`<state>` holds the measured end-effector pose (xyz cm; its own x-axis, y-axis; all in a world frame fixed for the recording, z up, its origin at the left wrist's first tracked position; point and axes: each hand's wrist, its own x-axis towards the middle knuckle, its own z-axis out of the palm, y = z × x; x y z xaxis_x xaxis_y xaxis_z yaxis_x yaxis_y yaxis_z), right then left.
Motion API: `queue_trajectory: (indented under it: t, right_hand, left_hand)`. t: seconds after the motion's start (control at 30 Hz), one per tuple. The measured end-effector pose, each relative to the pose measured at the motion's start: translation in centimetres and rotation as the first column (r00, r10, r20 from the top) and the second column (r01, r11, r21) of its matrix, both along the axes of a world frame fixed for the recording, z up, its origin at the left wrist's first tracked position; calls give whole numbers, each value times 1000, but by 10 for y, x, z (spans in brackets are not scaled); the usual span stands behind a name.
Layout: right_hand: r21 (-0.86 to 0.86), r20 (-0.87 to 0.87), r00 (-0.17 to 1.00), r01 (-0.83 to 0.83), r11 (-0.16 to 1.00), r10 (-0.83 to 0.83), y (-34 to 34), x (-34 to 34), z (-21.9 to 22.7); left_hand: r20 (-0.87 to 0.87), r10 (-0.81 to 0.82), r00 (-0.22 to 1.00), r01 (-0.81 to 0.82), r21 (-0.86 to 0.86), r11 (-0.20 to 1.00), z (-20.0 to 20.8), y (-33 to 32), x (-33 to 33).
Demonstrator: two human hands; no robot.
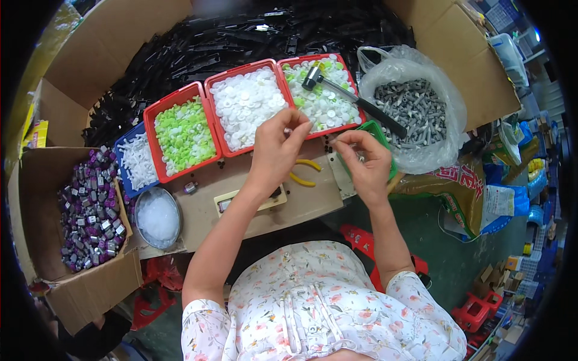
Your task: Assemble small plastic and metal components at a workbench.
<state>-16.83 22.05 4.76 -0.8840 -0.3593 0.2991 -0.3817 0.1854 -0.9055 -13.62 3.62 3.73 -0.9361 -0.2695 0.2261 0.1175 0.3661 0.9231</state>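
My left hand [280, 144] is pinched closed over the front edge of the red bin of white round discs [248, 99]. Whatever its fingertips hold is too small to name. My right hand [366, 161] is also pinched, at the small green tray [380, 133], and what it grips cannot be made out. Below my left wrist lies a cream-coloured rectangular holder [278, 201], partly covered by that forearm. Yellow-handled pliers [306, 173] rest on the cardboard between my hands. A hammer [355, 99] with a black handle lies across the red bin of mixed white and green discs [331, 114].
Left stand a red bin of green parts [183, 135], a blue tray of white pegs [138, 157], a round metal bowl [158, 216] and a carton of purple-and-grey pieces [90, 207]. A plastic bag of grey parts [412, 111] is at right. Black strips [229, 45] are heaped behind.
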Motion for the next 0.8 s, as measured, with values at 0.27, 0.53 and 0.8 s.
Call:
queue_trajectory:
  t: [0.27, 0.53, 0.8]
  right_hand:
    - [-9, -222, 961, -172, 985, 166, -52, 29, -2]
    - [55, -339, 919, -192, 980, 199, -62, 38, -5]
    - [251, -609, 749, -128, 959, 260, -62, 45, -5]
  left_hand:
    - [196, -8, 981, -131, 683, 719, 2, -13, 65]
    - [177, 54, 983, -165, 703, 692, 2, -17, 85]
    - [63, 128, 990, -141, 550, 823, -8, -14, 96]
